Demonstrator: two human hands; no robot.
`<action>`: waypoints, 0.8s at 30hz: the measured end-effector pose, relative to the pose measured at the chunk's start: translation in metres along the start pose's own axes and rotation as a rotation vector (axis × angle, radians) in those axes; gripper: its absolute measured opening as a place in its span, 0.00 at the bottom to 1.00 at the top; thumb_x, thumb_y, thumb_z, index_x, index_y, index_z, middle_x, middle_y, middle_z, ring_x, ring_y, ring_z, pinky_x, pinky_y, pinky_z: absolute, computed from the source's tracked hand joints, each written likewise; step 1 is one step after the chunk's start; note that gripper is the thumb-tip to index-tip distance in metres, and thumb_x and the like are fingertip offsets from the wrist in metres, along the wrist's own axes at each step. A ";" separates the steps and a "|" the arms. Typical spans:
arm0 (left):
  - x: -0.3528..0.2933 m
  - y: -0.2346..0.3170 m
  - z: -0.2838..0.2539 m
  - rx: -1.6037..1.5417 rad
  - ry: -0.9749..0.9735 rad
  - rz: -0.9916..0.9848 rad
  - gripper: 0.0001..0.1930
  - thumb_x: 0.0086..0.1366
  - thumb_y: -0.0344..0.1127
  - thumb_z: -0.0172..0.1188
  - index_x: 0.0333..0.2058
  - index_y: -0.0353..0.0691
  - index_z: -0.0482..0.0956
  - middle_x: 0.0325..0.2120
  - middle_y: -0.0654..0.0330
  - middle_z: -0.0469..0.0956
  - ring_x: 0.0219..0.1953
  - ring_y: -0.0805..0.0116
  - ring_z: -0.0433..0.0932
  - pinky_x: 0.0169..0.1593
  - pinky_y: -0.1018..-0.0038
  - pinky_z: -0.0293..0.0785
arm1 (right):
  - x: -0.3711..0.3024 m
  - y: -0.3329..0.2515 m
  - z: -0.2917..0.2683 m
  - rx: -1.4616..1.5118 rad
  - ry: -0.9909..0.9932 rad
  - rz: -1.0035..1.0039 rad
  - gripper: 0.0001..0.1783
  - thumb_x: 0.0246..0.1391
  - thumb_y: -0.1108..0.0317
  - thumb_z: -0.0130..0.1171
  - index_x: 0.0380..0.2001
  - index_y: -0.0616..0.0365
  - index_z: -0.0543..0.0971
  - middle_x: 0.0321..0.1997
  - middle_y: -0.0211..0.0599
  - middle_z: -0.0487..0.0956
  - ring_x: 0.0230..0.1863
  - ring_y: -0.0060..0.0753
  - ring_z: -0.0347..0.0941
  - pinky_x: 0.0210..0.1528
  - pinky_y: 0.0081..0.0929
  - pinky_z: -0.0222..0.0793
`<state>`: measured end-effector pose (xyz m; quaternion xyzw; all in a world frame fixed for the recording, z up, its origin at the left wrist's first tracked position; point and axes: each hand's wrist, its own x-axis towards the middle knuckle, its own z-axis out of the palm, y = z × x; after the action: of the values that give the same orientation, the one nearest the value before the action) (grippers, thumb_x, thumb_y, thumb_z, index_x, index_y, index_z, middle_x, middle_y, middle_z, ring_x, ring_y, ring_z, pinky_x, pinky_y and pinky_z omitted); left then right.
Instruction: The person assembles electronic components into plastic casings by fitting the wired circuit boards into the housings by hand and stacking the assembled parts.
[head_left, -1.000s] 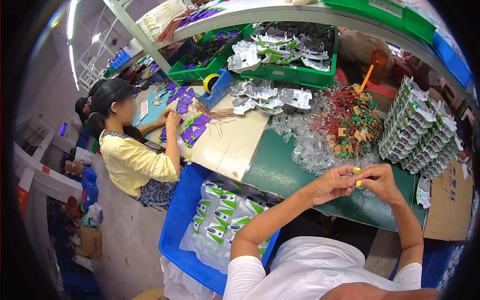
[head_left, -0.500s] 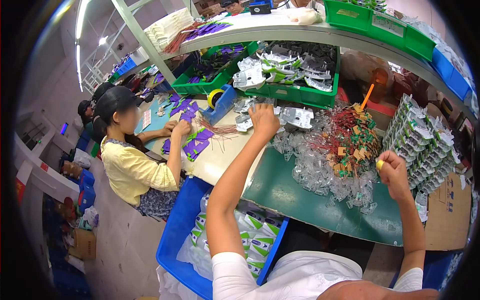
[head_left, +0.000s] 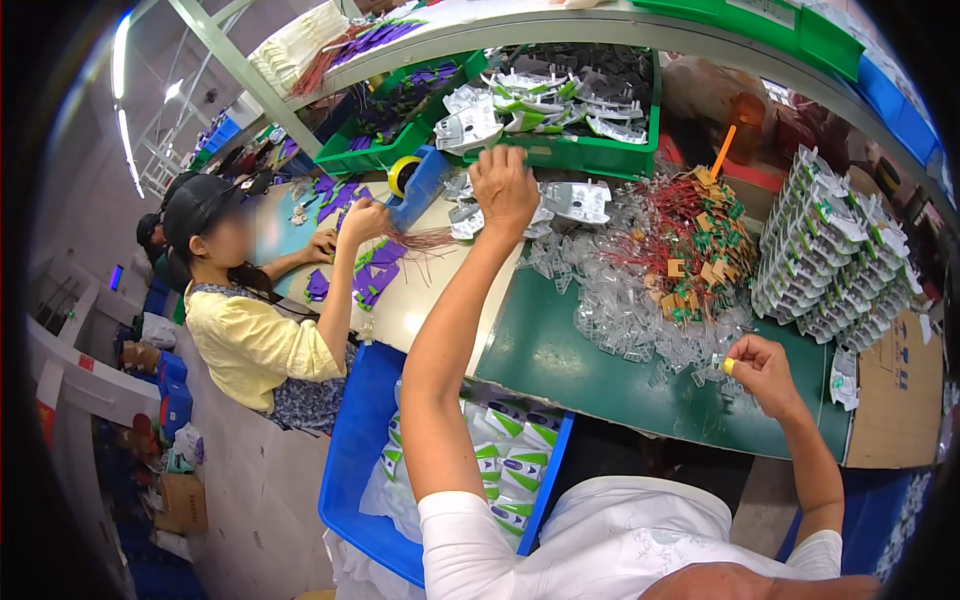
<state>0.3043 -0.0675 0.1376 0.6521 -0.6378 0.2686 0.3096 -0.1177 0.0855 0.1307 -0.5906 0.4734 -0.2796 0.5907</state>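
My left hand (head_left: 504,195) reaches out over the bench to the front of a green bin (head_left: 590,155) heaped with grey-white and green plastic shells (head_left: 540,105). Its fingers are bent and slightly apart; their tips are hidden. Around it on the bench lie more shells (head_left: 578,202). My right hand (head_left: 765,375) is pinched closed at the near edge of a pile of clear plastic pieces (head_left: 625,320). Something small and yellow (head_left: 728,366) shows at its fingertips; whether it is held or worn on a finger I cannot tell. Small boards with red wires (head_left: 705,240) lie behind that pile.
Tall stacks of shells (head_left: 820,240) stand at the right, beside a cardboard sheet (head_left: 895,400). A blue crate (head_left: 345,470) of white-green parts sits below my left arm. A co-worker in yellow (head_left: 265,335) handles purple parts (head_left: 375,275) at the left. A shelf (head_left: 480,30) crosses above.
My left hand has moved forward from the loose shells toward the green bin. My right hand has come down nearer the front of the clear pieces. The whole view has shifted slightly.
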 end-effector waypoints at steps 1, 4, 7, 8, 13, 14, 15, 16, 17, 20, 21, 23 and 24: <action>0.004 -0.002 -0.003 -0.025 0.180 0.075 0.20 0.50 0.31 0.62 0.45 0.44 0.75 0.47 0.56 0.74 0.53 0.58 0.69 0.53 0.61 0.60 | -0.001 0.001 -0.001 0.008 0.000 0.010 0.03 0.53 0.76 0.61 0.30 0.62 0.77 0.27 0.22 0.75 0.25 0.07 0.65 0.26 0.10 0.59; 0.017 -0.021 -0.003 0.094 0.292 0.021 0.19 0.53 0.28 0.57 0.46 0.40 0.75 0.51 0.56 0.72 0.57 0.56 0.66 0.59 0.61 0.56 | -0.004 0.004 0.003 0.016 -0.013 0.008 0.03 0.52 0.76 0.61 0.31 0.62 0.77 0.28 0.22 0.75 0.26 0.08 0.66 0.28 0.11 0.61; 0.030 -0.037 -0.003 0.171 0.120 -0.071 0.16 0.51 0.29 0.59 0.42 0.43 0.78 0.44 0.59 0.77 0.52 0.60 0.70 0.57 0.62 0.57 | -0.007 0.006 0.004 0.022 -0.038 0.017 0.03 0.53 0.76 0.61 0.31 0.62 0.77 0.28 0.23 0.76 0.26 0.08 0.67 0.28 0.11 0.62; 0.037 -0.044 -0.006 0.218 0.058 -0.053 0.14 0.51 0.29 0.60 0.39 0.44 0.79 0.42 0.60 0.78 0.50 0.61 0.71 0.56 0.62 0.58 | -0.005 0.007 0.006 0.026 -0.044 0.021 0.03 0.53 0.76 0.61 0.31 0.62 0.77 0.28 0.23 0.76 0.26 0.08 0.67 0.28 0.11 0.62; 0.051 -0.071 -0.024 0.408 0.096 0.147 0.09 0.50 0.27 0.59 0.32 0.47 0.79 0.32 0.62 0.76 0.43 0.63 0.72 0.52 0.62 0.59 | -0.008 0.012 0.008 0.027 -0.066 0.025 0.04 0.53 0.75 0.61 0.31 0.62 0.77 0.28 0.22 0.75 0.26 0.07 0.67 0.28 0.11 0.61; 0.052 -0.075 -0.030 0.412 0.108 0.149 0.09 0.51 0.26 0.59 0.32 0.47 0.79 0.32 0.62 0.76 0.42 0.63 0.73 0.52 0.62 0.60 | -0.009 0.012 0.007 0.028 -0.063 0.034 0.04 0.53 0.75 0.62 0.31 0.62 0.77 0.28 0.22 0.75 0.26 0.07 0.67 0.28 0.10 0.61; 0.050 -0.076 -0.036 0.415 0.114 0.154 0.10 0.51 0.26 0.58 0.33 0.47 0.78 0.32 0.62 0.76 0.42 0.64 0.73 0.51 0.62 0.60 | -0.010 0.013 0.008 0.032 -0.058 0.046 0.04 0.53 0.75 0.62 0.31 0.62 0.77 0.28 0.22 0.76 0.26 0.06 0.67 0.28 0.10 0.61; 0.047 -0.077 -0.043 0.356 0.120 0.139 0.09 0.53 0.26 0.57 0.33 0.47 0.78 0.32 0.61 0.75 0.41 0.62 0.74 0.48 0.63 0.63 | -0.011 0.014 0.007 0.038 -0.060 0.049 0.04 0.53 0.75 0.62 0.31 0.62 0.77 0.28 0.22 0.76 0.26 0.06 0.67 0.28 0.10 0.61; 0.039 -0.076 -0.048 0.300 0.121 0.116 0.09 0.54 0.26 0.56 0.34 0.46 0.77 0.32 0.61 0.75 0.40 0.61 0.74 0.45 0.62 0.64 | -0.012 0.016 0.006 0.031 -0.057 0.047 0.04 0.52 0.75 0.62 0.31 0.62 0.77 0.27 0.22 0.76 0.26 0.06 0.67 0.28 0.10 0.60; 0.004 -0.057 -0.068 0.155 0.116 0.137 0.09 0.55 0.25 0.55 0.35 0.44 0.77 0.31 0.59 0.75 0.38 0.57 0.75 0.38 0.62 0.68 | -0.013 0.022 0.003 0.035 -0.051 0.059 0.03 0.52 0.75 0.62 0.30 0.62 0.78 0.27 0.21 0.75 0.26 0.06 0.67 0.28 0.10 0.60; -0.014 -0.050 -0.073 0.115 0.089 0.137 0.10 0.54 0.25 0.55 0.35 0.44 0.77 0.31 0.58 0.75 0.38 0.56 0.75 0.37 0.62 0.68 | -0.013 0.026 0.002 0.035 -0.054 0.049 0.04 0.52 0.74 0.62 0.30 0.62 0.78 0.27 0.21 0.75 0.26 0.06 0.67 0.28 0.10 0.60; -0.052 -0.025 -0.087 -0.092 0.001 0.176 0.13 0.49 0.23 0.57 0.37 0.41 0.75 0.30 0.55 0.74 0.36 0.53 0.74 0.38 0.59 0.70 | -0.016 0.027 0.003 0.004 -0.064 0.074 0.04 0.53 0.74 0.61 0.31 0.62 0.78 0.28 0.21 0.76 0.26 0.07 0.67 0.28 0.10 0.61; -0.074 -0.008 -0.097 -0.196 -0.045 0.173 0.15 0.48 0.22 0.57 0.37 0.39 0.75 0.30 0.54 0.73 0.36 0.51 0.73 0.39 0.59 0.70 | -0.018 0.029 0.003 0.013 -0.080 0.055 0.04 0.54 0.74 0.61 0.32 0.62 0.78 0.28 0.21 0.76 0.27 0.07 0.67 0.28 0.10 0.61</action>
<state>0.3138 0.0540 0.1467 0.5673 -0.7216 0.2159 0.3331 -0.1288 0.1074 0.1070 -0.5844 0.4636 -0.2426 0.6203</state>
